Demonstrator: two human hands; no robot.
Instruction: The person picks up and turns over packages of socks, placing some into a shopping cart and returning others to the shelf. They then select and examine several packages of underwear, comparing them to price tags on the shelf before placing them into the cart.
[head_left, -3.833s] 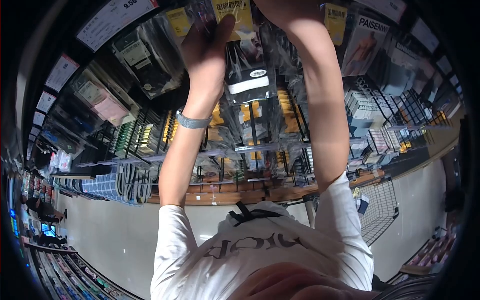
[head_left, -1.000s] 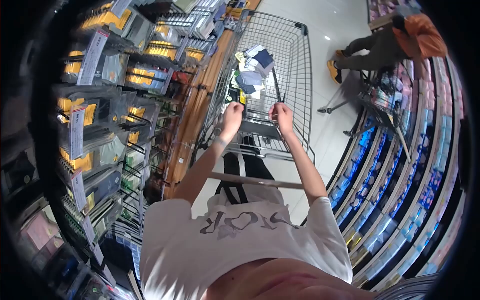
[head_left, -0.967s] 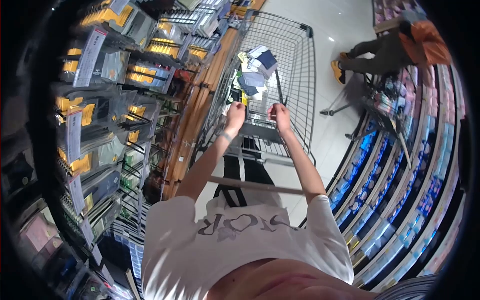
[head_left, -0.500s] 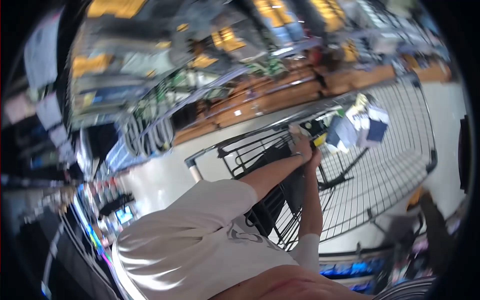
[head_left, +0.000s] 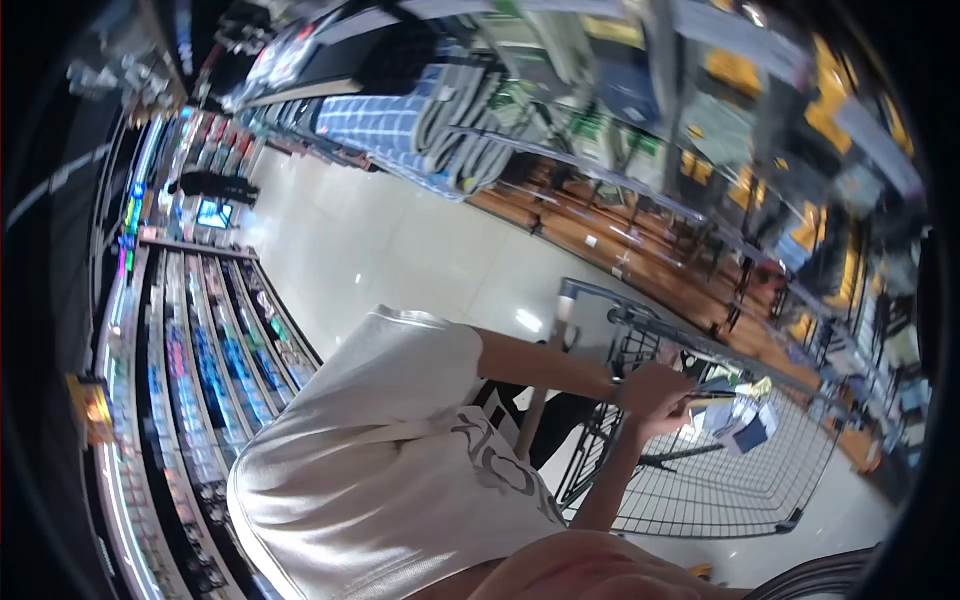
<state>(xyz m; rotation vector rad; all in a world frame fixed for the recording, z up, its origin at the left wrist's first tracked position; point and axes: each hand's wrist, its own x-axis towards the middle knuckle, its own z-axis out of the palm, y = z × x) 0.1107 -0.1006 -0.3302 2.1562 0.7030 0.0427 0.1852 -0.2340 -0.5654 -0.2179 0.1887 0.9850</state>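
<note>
My left hand, with a band at the wrist, is closed above the shopping cart. My right hand is closed too, right against the left one. A thin dark item sticks out beyond the fingers; its kind is not clear, and the hands cover most of it. Past the hands, in the wire basket, lie white and navy packs that look like folded fabric goods. The cart's handle end is nearer my left arm, and I do not touch it.
A clothing rack with a wooden base runs along the cart's far side. Striped and checked folded cloth hangs at its end. Shelves of small packs stand on the left. A person in dark clothes is far down the pale floor.
The view has swung, so the cart and hands now appear lower and farther right, and the left shelves have come into view. Both hands stay together over the cart.
</note>
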